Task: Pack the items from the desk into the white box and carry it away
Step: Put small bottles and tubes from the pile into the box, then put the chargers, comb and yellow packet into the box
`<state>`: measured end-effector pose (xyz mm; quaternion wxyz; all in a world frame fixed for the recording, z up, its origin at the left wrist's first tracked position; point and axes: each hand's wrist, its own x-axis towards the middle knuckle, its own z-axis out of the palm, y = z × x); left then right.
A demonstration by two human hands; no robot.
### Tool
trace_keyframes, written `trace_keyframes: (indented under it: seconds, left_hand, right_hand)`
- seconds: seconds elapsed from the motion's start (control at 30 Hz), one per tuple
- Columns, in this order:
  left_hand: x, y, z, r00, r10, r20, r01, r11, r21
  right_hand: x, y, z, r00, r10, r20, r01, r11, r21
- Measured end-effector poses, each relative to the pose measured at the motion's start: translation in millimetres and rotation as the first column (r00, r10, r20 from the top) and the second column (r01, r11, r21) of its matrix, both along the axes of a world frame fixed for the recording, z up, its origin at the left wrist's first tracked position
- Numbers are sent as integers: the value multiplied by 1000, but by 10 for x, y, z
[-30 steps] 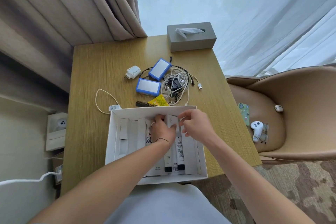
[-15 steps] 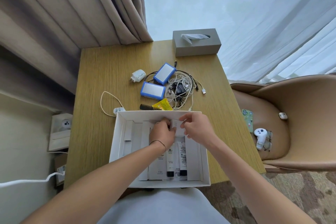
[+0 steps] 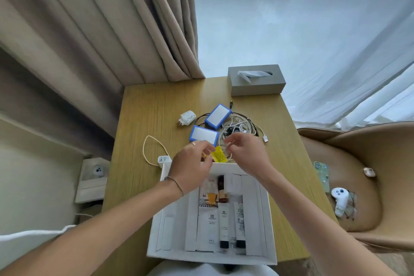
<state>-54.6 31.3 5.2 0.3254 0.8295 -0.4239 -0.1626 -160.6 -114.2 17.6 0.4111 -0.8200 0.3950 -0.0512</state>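
The white box (image 3: pixel 272 226) sits at the desk's near edge, holding two tubes (image 3: pixel 224 224), a printed sachet (image 3: pixel 209 197) and a small white carton (image 3: pixel 233 184). My left hand (image 3: pixel 190 166) hovers over the box's far rim, fingers loosely curled, fingertips beside a yellow packet (image 3: pixel 219 155). My right hand (image 3: pixel 246 154) hangs above the tangle of cables (image 3: pixel 240 124), fingers relaxed, holding nothing. Behind them lie two blue-edged white packs (image 3: pixel 218 116) (image 3: pixel 204 135), a white plug adapter (image 3: pixel 187 117), and a cream cable loop (image 3: pixel 147 148) with a white charger (image 3: pixel 163 160).
A grey tissue box (image 3: pixel 256 84) stands at the far edge of the wooden desk (image 3: pixel 145 114). Curtains hang behind. To the right, a tan chair (image 3: pixel 369 141) carries a phone (image 3: pixel 322 175), a white controller (image 3: pixel 340 199) and a small case (image 3: pixel 369 172).
Both hands have come up out of the box and moved forward over the yellow packet and cables. The small white carton they were handling now lies in the box.
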Motion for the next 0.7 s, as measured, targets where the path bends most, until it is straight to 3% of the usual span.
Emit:
trace_keyframes:
  seconds: [0.37, 0.7]
  left_hand:
    - [1000, 35, -171, 990, 110, 92, -132, 949, 286]
    - [1408, 345, -503, 980, 184, 69, -196, 897, 396]
  right_hand:
    - [1080, -170, -200, 979, 188, -81, -198, 972, -129]
    - [2104, -276, -1005, 858, 387, -337, -488, 821, -298]
